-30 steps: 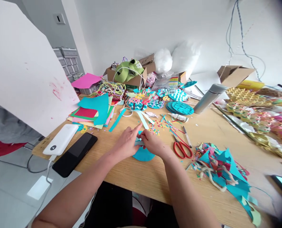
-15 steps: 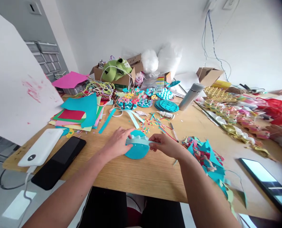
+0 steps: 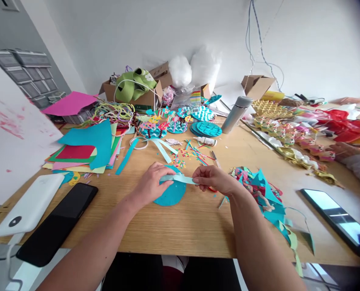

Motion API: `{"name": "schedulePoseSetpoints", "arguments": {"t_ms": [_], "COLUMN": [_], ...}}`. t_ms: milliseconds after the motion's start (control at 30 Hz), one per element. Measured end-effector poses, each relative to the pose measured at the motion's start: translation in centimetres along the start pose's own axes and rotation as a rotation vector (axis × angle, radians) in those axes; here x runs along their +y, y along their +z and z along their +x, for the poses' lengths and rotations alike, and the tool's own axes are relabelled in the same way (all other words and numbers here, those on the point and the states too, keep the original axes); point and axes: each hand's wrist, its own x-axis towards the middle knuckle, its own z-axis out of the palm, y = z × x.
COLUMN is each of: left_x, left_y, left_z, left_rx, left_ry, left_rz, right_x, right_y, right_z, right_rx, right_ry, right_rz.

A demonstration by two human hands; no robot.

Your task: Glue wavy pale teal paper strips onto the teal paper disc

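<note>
A blue paper circle (image 3: 170,195) lies on the table in front of me. Across its upper part runs a pale blue paper strip (image 3: 180,178), stretched between my two hands. My left hand (image 3: 152,182) pinches the strip's left part, thumb and fingers over the circle. At the right end, my right hand (image 3: 209,178) grips the strip between thumb and fingertips, just off the circle's edge. A small wavy part shows along the strip near its middle. More paper strips (image 3: 164,149) lie beyond my left hand.
Coloured paper sheets (image 3: 99,149), a white power bank (image 3: 31,204) and a black phone (image 3: 58,222) lie left. Behind are finished paper fish pieces (image 3: 154,128), a glue bottle (image 3: 206,141) and a grey flask (image 3: 237,114). Paper scraps (image 3: 265,198) lie right; another person's hand (image 3: 344,150) rests far right.
My right hand has drawn its end of the strip slightly rightward, so less of the wavy part shows. The view has turned a little to the right.
</note>
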Motion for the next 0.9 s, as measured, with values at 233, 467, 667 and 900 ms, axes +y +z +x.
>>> {"name": "schedulePoseSetpoints", "arguments": {"t_ms": [233, 467, 667, 900], "left_x": [-0.7, -0.8, -0.9, -0.9], "left_y": [0.3, 0.2, 0.2, 0.4], "left_z": [0.0, 0.0, 0.0, -0.1], "left_rx": [0.004, -0.011, -0.001, 0.020], "left_ry": [0.063, 0.071, 0.077, 0.159], "left_rz": [-0.064, -0.081, -0.096, -0.109], "right_x": [1.5, 2.2, 1.9, 1.0], "right_y": [1.0, 1.2, 1.4, 1.8], "right_z": [1.6, 1.7, 1.7, 1.3], "right_rx": [0.041, 0.028, 0.050, 0.040], "right_ry": [0.060, 0.108, 0.133, 0.138], "right_rz": [0.061, 0.110, 0.095, 0.075]}}
